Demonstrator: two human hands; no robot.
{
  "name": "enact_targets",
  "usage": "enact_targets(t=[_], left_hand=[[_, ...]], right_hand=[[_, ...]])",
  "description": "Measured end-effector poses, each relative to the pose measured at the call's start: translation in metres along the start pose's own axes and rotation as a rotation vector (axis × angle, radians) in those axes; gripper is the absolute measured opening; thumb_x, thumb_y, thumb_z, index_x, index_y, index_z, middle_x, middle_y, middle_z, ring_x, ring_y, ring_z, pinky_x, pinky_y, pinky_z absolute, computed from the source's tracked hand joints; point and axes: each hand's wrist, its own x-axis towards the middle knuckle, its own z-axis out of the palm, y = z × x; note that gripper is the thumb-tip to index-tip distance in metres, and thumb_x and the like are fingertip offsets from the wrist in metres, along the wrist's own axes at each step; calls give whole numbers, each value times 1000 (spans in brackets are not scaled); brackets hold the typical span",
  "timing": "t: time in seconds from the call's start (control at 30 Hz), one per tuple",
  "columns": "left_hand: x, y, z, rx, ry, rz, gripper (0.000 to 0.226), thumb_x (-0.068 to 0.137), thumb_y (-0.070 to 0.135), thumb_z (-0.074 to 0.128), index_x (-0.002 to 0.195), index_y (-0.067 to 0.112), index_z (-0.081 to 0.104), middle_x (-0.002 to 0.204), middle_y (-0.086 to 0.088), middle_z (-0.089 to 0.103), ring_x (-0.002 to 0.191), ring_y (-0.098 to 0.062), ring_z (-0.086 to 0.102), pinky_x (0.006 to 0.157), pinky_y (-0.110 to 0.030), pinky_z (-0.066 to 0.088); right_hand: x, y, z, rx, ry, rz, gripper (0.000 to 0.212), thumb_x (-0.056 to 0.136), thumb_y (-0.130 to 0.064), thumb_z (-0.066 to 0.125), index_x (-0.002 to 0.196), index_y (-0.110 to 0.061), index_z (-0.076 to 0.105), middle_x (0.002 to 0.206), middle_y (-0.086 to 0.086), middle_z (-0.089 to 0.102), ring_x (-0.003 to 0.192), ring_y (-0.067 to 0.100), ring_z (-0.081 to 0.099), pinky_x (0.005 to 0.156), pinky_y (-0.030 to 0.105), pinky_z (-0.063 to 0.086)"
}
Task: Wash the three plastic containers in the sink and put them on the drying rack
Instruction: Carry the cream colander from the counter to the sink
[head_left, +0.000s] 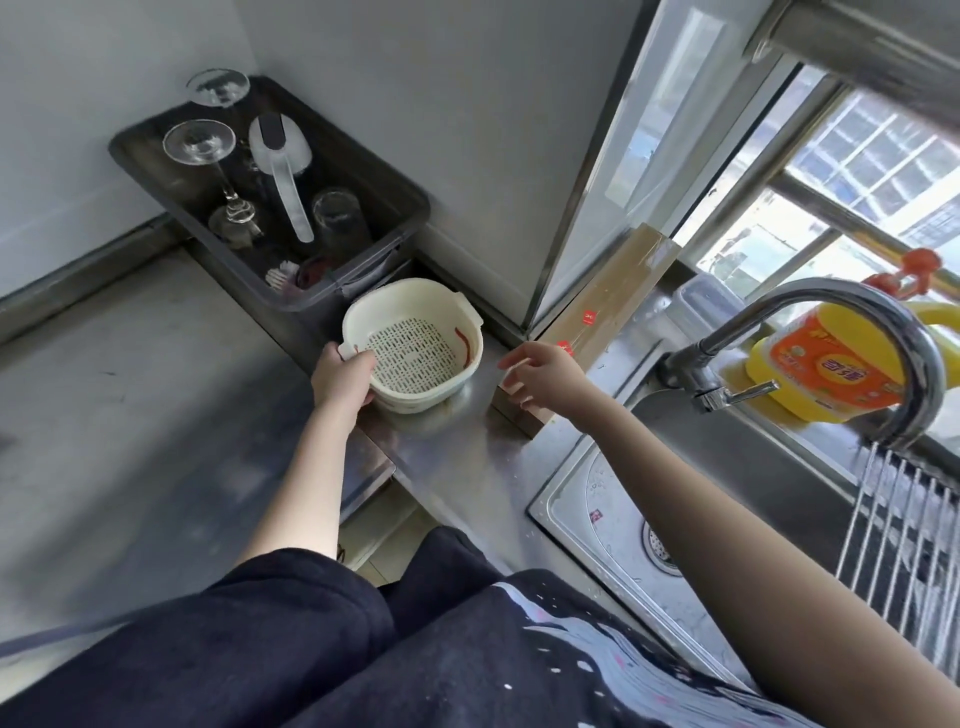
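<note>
The fingers of the left hand (340, 376) are curled over the near rim of a cream plastic colander (415, 345), with the fingertips inside and the palm against the outer wall, so this hand grips it. The colander sits nested in a matching bowl (only the lower edge of that bowl shows) on the steel counter (457, 447). The right hand (540, 376) hovers just beside the colander on its right, fingers loosely spread and holding nothing.

Directly behind the colander stands a dark tray (270, 208) with upturned glasses, almost touching its far rim. A wooden board (608, 322) leans close behind the right hand. The sink (623, 525) opens to the right, below the curved faucet (852, 332), and a wire rack (904, 530) lies across its right part. A yellow detergent bottle (826, 358) stands behind the faucet.
</note>
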Motion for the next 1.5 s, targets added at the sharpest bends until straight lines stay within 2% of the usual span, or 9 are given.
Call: enact_targets(t=[0.37,0.53,0.67,0.83,0.97,1.07,1.2,1.3,1.5], left_hand=[[-53,29,-47,150,-295,182,17,87,11,53,93,26,60,93,-3,67,85,-21,64,65,-31,51],[-77,42,-24,265,-429,211,16,86,14,55,99,22,61,90,-2,69,82,-19,66,63,-28,51],[-96,51,12,318,-553,201,13,85,14,55,96,19,60,87,-6,68,81,-22,63,79,-37,50],[-132,51,75,392,-725,120,5,84,10,52,86,14,52,70,-6,55,58,-17,50,47,-20,43],[-149,36,119,534,-869,1,33,84,9,52,114,12,36,82,-11,52,56,-17,50,49,-26,50],[-158,23,137,598,-929,-48,46,86,6,49,122,17,23,103,-17,49,74,-25,54,67,-37,52],[-176,15,152,583,-1026,-46,34,95,23,45,128,18,35,87,-8,55,66,-15,52,58,-27,48],[-185,14,156,415,-1091,-134,35,101,41,28,110,16,51,76,-5,51,64,-14,49,61,-25,46],[-184,0,166,344,-1138,-83,28,101,28,41,122,21,57,86,-6,60,72,-17,53,67,-25,47]], right_hand=[[-26,-8,-36,399,83,7,25,98,-11,41,110,-15,63,96,9,65,84,22,67,81,38,59],[-60,1,-64,322,7,43,25,101,-26,43,108,-15,64,105,9,68,94,28,69,86,44,56],[-86,23,-86,275,66,71,21,99,-25,48,105,-13,64,98,9,69,82,25,70,80,44,58],[-112,62,-109,300,238,212,18,97,-26,52,104,-15,64,97,13,67,83,30,69,70,42,60],[-131,102,-118,248,319,300,17,93,-27,57,107,-20,65,101,9,66,84,25,69,68,39,60],[-140,122,-118,202,337,339,20,92,-18,59,111,-18,64,94,4,68,76,15,68,51,25,54],[-150,151,-118,253,423,410,23,92,-13,58,115,-15,59,91,4,67,72,13,66,47,22,51],[-155,170,-117,323,487,482,30,91,-16,59,119,-9,50,99,9,63,82,20,67,58,33,58],[-163,191,-103,483,484,539,26,93,-14,57,116,-3,50,100,15,64,80,23,68,56,33,56]])
